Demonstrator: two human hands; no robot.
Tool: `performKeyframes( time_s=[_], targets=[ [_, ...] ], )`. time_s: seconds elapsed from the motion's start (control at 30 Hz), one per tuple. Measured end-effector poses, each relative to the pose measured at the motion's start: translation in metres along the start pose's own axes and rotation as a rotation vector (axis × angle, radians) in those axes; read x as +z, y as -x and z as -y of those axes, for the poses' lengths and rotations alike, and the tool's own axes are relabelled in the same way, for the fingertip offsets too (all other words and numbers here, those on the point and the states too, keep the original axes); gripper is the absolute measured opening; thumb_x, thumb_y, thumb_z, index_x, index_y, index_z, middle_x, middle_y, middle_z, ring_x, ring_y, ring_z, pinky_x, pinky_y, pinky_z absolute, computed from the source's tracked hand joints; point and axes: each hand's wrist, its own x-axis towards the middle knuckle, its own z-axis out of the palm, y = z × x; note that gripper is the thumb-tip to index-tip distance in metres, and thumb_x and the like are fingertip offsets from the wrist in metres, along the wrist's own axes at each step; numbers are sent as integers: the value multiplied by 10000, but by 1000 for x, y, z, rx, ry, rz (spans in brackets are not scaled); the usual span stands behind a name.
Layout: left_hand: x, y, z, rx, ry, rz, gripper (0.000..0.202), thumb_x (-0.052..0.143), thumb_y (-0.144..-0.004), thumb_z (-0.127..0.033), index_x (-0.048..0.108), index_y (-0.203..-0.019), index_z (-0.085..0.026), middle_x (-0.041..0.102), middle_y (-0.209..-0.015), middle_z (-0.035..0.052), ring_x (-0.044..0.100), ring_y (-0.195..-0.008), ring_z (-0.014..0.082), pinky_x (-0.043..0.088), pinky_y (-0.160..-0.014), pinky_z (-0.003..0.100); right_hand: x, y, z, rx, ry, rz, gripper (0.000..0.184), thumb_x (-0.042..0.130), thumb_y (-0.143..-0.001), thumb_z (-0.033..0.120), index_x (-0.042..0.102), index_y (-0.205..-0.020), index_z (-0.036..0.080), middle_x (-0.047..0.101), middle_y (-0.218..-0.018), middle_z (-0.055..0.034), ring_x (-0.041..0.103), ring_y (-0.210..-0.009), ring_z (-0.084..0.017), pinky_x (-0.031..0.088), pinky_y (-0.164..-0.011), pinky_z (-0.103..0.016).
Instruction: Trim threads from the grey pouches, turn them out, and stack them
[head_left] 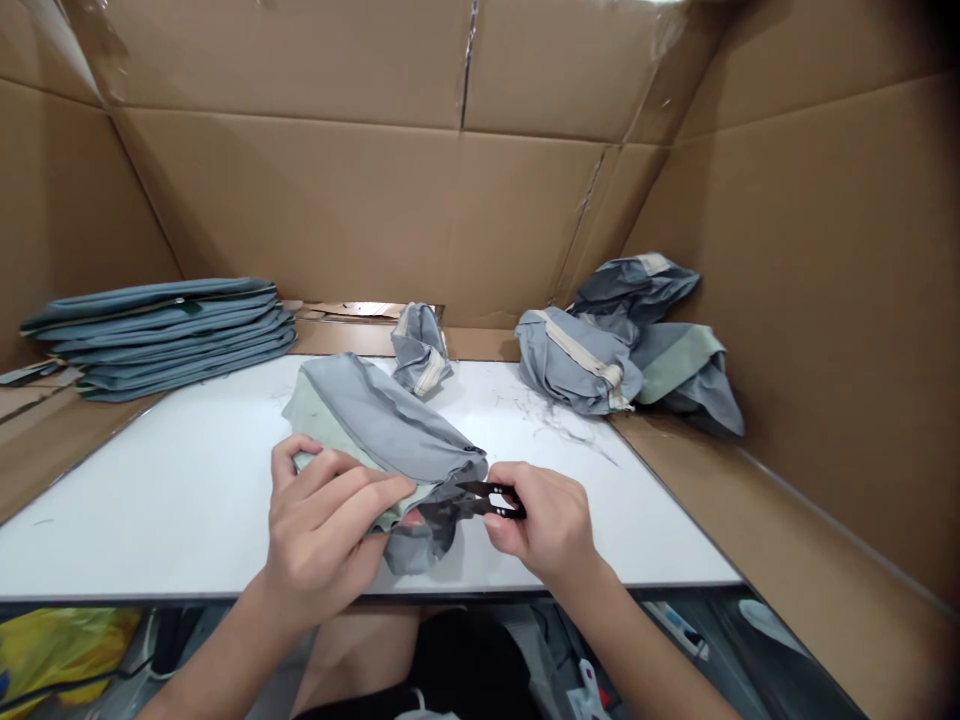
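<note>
A grey fabric piece with a pale green panel (394, 425) lies on the white table in front of me. My left hand (326, 515) grips its near green edge, fingers on top and a fingertip showing beneath the fold. In my right hand (544, 515) is a pair of black thread snips (499, 498), pinched between thumb and fingers. The blades are apart and point left, at the gathered end of the fabric close to my left fingertips. Whether they touch the cloth or a thread, I cannot tell.
Folded blue-grey fabric pieces (180, 335) are stacked at the back left. A small grey bundle with a cream strip (421, 350) sits at the back middle. Several crumpled grey pieces (592, 365) pile up at the back right. Cardboard walls (337, 200) enclose the white table (187, 480); loose threads lie on it.
</note>
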Motion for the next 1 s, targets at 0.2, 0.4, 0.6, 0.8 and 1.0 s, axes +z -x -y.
performKeyframes(
  time_s=[0.2,0.4,0.6,0.8,1.0],
  targets=[
    [-1,-1,-1,6,5,-2,188,534,-761,-61,634,-817,-211,679,-674,-33,540,-596,126,296,-721,364,8,1,-3,-22,19,-63,430,278,-937,476,527,-771,167,546,-506,-5,499,-443,-99,350,-463,-217],
    [-1,-1,-3,37,0,1,174,538,-762,-58,629,-815,-197,684,-678,-38,544,-589,114,295,-725,360,10,-3,3,45,-20,-45,419,289,-936,474,530,-799,159,552,-532,-5,502,-441,-92,362,-470,-210],
    [-1,-2,-2,33,5,-2,172,546,-765,-68,636,-823,-201,684,-684,-33,540,-594,120,298,-726,365,7,3,-2,61,-70,-50,446,249,-941,482,528,-794,167,539,-514,-2,478,-424,-88,348,-451,-209],
    [-4,-5,-4,17,20,-28,150,591,-757,-77,632,-818,-208,676,-661,-28,540,-586,130,309,-697,362,9,8,-11,42,-25,-76,462,269,-931,511,529,-765,167,542,-507,-7,493,-440,-96,355,-464,-215],
    [-3,-4,-5,40,5,-14,159,553,-774,-81,632,-819,-211,689,-673,-29,543,-590,126,303,-717,369,12,-4,0,16,-75,-96,518,228,-928,534,548,-745,171,545,-506,-17,500,-454,-107,357,-479,-228]
  ],
)
